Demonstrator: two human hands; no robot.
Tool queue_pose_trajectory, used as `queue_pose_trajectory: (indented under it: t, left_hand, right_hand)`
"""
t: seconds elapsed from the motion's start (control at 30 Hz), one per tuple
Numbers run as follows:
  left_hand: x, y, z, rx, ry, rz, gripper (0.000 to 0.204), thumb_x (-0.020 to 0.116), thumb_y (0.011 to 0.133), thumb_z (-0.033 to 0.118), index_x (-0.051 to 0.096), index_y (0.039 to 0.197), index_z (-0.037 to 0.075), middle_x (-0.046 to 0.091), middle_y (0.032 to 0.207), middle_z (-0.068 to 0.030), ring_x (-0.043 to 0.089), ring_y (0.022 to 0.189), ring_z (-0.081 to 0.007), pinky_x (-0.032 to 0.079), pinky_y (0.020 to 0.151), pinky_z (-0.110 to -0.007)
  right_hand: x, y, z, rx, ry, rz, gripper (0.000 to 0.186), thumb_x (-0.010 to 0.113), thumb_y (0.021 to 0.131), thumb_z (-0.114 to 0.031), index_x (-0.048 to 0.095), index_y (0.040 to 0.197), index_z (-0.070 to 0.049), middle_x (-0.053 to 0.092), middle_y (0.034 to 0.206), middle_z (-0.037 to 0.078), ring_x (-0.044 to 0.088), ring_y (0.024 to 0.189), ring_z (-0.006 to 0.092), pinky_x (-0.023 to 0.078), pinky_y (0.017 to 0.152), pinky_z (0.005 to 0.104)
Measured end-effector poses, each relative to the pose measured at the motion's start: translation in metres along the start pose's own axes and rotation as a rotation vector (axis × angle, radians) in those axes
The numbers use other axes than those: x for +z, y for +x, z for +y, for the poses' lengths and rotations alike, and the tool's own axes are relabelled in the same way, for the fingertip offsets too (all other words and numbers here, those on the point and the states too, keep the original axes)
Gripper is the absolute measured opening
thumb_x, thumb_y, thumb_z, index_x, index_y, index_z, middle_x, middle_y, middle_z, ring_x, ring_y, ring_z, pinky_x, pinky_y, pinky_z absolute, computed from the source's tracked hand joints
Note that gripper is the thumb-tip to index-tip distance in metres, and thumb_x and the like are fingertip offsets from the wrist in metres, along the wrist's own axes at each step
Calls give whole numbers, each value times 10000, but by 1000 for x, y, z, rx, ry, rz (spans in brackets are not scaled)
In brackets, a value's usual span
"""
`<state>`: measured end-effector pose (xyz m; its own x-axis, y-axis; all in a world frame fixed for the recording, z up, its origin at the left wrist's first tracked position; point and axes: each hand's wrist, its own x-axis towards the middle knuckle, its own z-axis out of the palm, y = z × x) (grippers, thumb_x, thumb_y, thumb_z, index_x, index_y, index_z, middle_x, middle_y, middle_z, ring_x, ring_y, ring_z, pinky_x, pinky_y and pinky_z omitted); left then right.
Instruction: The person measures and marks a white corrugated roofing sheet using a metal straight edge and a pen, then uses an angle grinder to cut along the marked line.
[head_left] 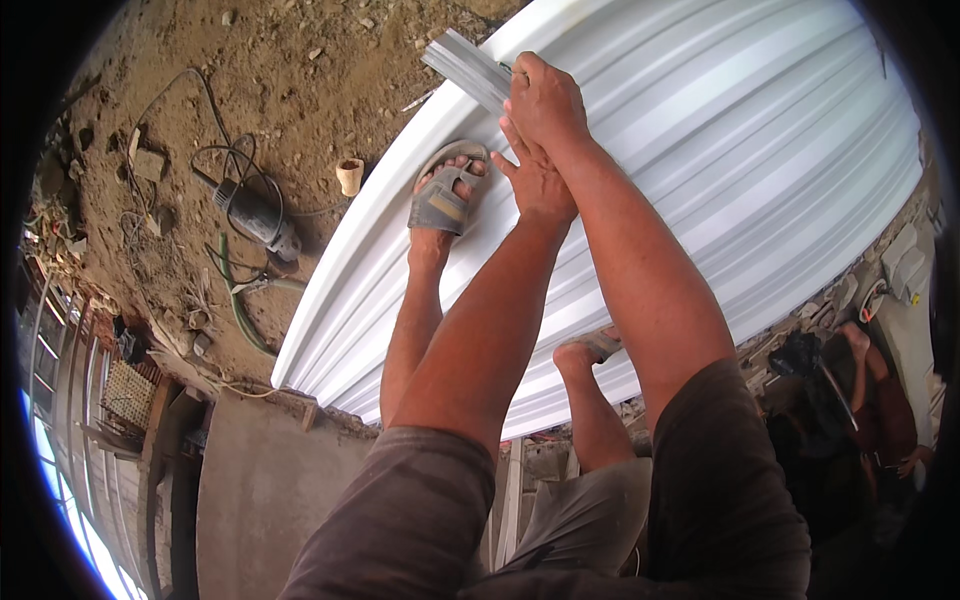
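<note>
Head view: a grey metal strip (466,71) in hand above the white ribbed sheet (700,180)
From where I stand, the right hand (550,100) is curled round the strip's near end, the rest jutting forward and left of that hand, past the sheet's edge; just behind, the left hand (540,185) has its fingers fanned, seemingly bracing on the sheet beneath it; I'd call this a positioning step, and the next move calls for a firm grip and careful alignment

From here I see white ribbed sheeting (720,160) mid-frame, a sandalled foot (436,205) on it; upper-left dirt (290,85) carries a grinder (252,212).
</note>
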<state>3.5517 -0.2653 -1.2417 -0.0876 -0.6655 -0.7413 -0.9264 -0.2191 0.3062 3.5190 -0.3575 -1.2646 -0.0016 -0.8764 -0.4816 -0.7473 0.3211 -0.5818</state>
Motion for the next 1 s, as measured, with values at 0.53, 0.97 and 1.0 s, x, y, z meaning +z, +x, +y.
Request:
queue_pose_trajectory:
  t: [0.53, 0.97, 1.0]
  left_hand:
    - [-4, 2, 4, -24, 74, -44, 928, 486, 971, 559, -24, 1611, 119, -164, 1631, -273, -69, 1521, -470, 174, 1131, -714]
    - [-2, 2, 4, -48, -86, 71, 1010, 807, 801, 419, 213, 1543, 76, -130, 1620, -307, 6, 1516, -491, 220, 1121, -714]
    - [-1, 2, 3, -47, -86, 92, 1017, 833, 769, 414, 242, 1521, 70, -123, 1620, -308, 9, 1516, -490, 231, 1120, -714]
  right_hand:
    - [-1, 0, -1, 46, 30, -24, 163, 578, 928, -200, 612, 982, -50, 705, 920, 180, 672, 905, 399, 526, 800, 498]
    - [-16, 39, -20, -139, -89, -18, 137, 557, 918, -179, 645, 925, -73, 699, 859, 177, 665, 854, 405, 524, 773, 492]
    - [-14, 44, -21, -167, -112, -31, 140, 554, 918, -177, 647, 924, -73, 700, 863, 175, 665, 858, 404, 524, 773, 491]
